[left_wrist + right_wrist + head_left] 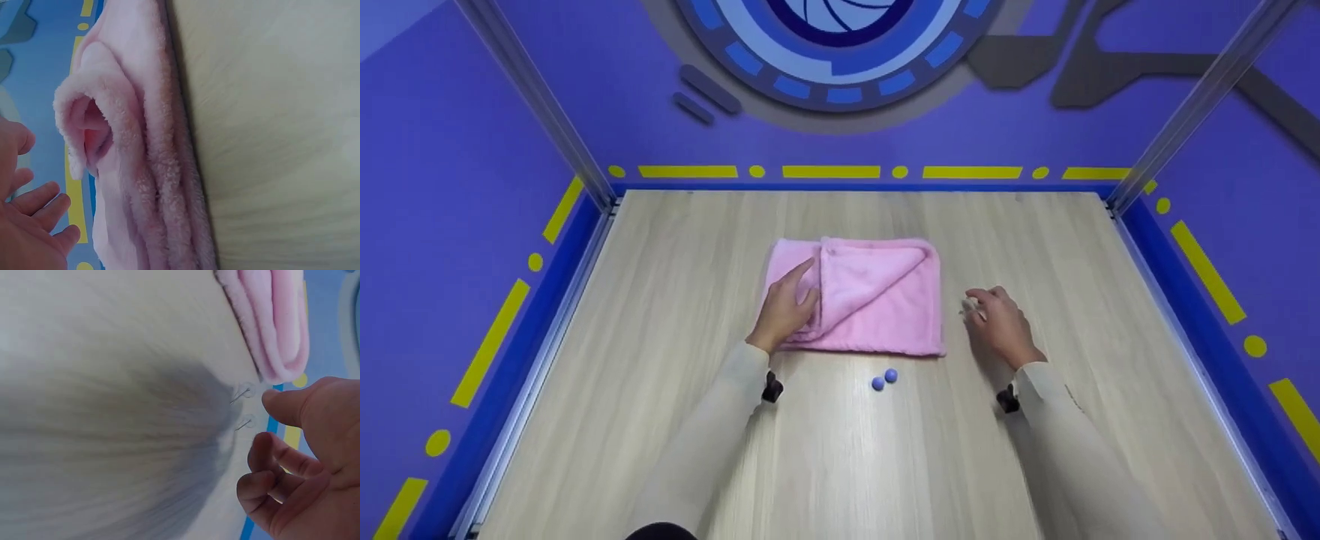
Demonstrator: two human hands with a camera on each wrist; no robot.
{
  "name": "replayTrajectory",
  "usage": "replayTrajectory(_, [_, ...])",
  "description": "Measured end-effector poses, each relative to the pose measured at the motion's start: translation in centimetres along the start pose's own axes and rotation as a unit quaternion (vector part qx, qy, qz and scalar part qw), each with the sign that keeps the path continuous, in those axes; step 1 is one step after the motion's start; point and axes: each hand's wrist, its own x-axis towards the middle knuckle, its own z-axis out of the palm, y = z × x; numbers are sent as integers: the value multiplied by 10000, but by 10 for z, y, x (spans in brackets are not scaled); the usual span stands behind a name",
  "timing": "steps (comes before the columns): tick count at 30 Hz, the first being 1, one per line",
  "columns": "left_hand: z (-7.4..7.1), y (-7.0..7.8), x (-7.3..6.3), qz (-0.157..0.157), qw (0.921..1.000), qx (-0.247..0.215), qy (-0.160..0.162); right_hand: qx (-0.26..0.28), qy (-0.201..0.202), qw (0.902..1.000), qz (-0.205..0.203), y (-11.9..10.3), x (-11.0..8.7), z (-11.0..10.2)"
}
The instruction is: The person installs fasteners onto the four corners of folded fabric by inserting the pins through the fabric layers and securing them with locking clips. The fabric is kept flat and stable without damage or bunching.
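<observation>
A folded pink fleece blanket (885, 315) lies on the table, its top layer turned back in a diagonal fold. My left hand (786, 309) hovers at the blanket's left part, fingers spread and holding nothing; the left wrist view shows it beside a rolled, open fold (93, 112). To the right of the blanket, my right hand (1001, 322) is over the table with loosely bent fingers and nothing in them. Close by its fingertips, two clear-headed pins (247, 390) lie on the wood. Two small blue-purple balls (878, 383) sit side by side before the blanket's front edge.
The pale wooden table (840, 465) is bounded by blue-purple panels (840, 142) with yellow markings at the back and both sides. Metal rails (547, 352) run along its side edges.
</observation>
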Motion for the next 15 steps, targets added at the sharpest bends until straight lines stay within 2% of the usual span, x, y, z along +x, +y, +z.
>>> replayTrajectory(10, [-8,2,-17,291,9993,61,242,-117,-169,9998,-28,3,8,6])
replayTrajectory(15, [-11,1,-23,233,9994,94,222,-91,-279,9996,24,5,10,11])
